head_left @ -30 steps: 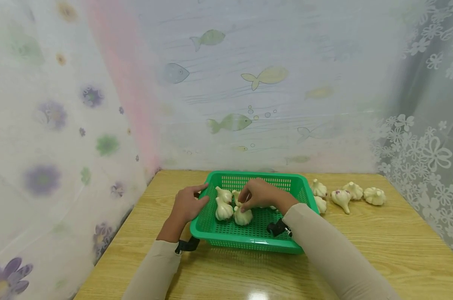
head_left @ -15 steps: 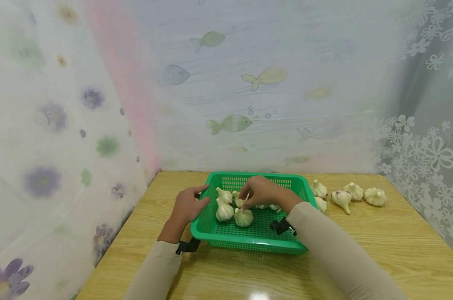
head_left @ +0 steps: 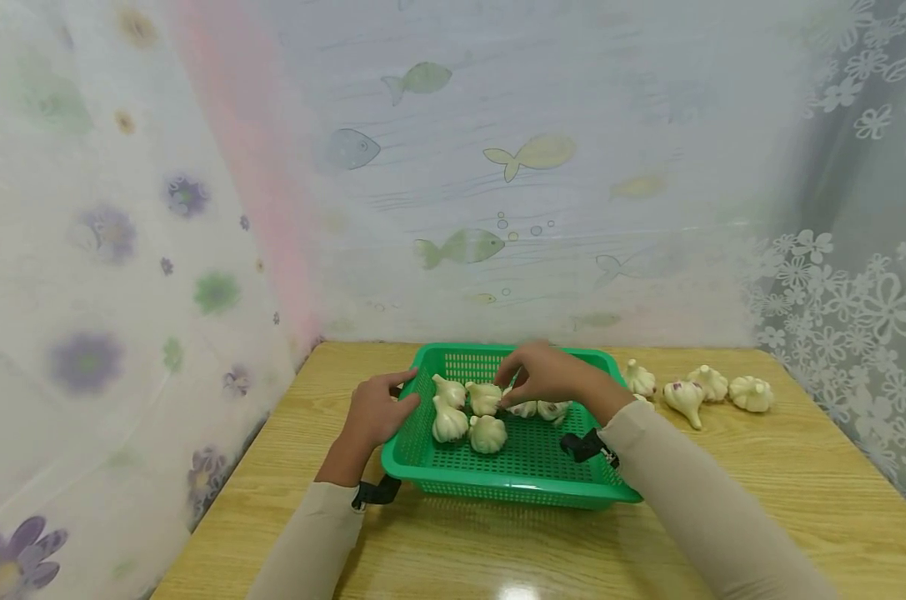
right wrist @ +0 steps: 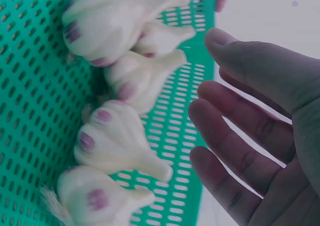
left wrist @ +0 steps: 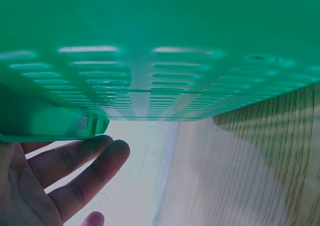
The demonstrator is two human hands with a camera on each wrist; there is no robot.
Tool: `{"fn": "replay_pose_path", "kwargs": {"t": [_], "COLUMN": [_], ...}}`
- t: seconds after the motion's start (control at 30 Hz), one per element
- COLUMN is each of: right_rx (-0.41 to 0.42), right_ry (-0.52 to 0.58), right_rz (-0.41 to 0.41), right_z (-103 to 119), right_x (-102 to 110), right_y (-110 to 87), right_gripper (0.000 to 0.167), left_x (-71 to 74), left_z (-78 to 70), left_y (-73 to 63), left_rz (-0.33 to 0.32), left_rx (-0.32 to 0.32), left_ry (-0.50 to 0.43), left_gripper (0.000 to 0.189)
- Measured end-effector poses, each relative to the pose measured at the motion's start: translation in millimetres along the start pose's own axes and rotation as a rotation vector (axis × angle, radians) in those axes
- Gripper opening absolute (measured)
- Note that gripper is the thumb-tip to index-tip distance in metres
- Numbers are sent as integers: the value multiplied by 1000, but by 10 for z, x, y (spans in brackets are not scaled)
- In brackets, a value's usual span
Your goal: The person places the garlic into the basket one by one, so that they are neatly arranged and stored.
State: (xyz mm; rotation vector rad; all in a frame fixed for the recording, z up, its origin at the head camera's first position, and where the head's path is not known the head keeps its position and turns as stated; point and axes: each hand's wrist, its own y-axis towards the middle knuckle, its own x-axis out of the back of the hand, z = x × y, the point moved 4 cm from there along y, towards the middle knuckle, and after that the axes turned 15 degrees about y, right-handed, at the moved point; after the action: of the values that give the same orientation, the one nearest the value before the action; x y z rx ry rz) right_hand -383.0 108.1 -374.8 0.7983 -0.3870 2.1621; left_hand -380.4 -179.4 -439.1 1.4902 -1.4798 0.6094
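Observation:
A green plastic basket (head_left: 508, 482) with slotted walls holds several garlic bulbs, among them a front bulb (head_left: 488, 435) and one behind it (head_left: 484, 398). My left hand (head_left: 376, 408) holds the basket's left rim, thumb over it; the left wrist view shows fingers (left wrist: 82, 178) lying below the rim. My right hand (head_left: 546, 372) hovers above the basket's back half, partly covering bulbs there. In the right wrist view, its fingers are spread and relaxed with nothing between them, beside a row of purple-marked garlic bulbs (right wrist: 117, 141).
Several more garlic bulbs lie on the wooden table (head_left: 753, 467) right of the basket, including one at the far right (head_left: 750, 393). A printed curtain (head_left: 498, 208) stands behind the table, and another (head_left: 115, 292) along its left side.
My right hand has let go of the garlic bulb in the back row and moved right, uncovering it. My left hand stays on the rim.

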Motion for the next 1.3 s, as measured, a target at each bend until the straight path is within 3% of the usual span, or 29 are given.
{"fn": "replay_pose_path", "kwargs": {"t": [0.3, 0.47, 0.8, 1.17, 1.3], "right_rx": [52, 62, 129, 230, 225], "right_ry": [-5, -2, -4, 46, 42], "right_rz": [-126, -183, -303, -487, -535], "right_z": [80, 50, -33, -200, -282], "right_x": [277, 384, 465, 534, 551], "right_y": [-305, -559, -1044, -1539, -1665], "right_gripper": [28, 29, 26, 25, 24], "left_x": [-1, -1, 0, 6, 8], "left_z": [15, -15, -87, -108, -106], "left_y": [7, -53, -195, -191, -199], "left_rz": [-10, -14, -23, -9, -12], "left_rx": [-2, 5, 31, 36, 45], "left_ry": [42, 50, 48, 31, 26], "left_gripper": [48, 48, 49, 49, 48]}}
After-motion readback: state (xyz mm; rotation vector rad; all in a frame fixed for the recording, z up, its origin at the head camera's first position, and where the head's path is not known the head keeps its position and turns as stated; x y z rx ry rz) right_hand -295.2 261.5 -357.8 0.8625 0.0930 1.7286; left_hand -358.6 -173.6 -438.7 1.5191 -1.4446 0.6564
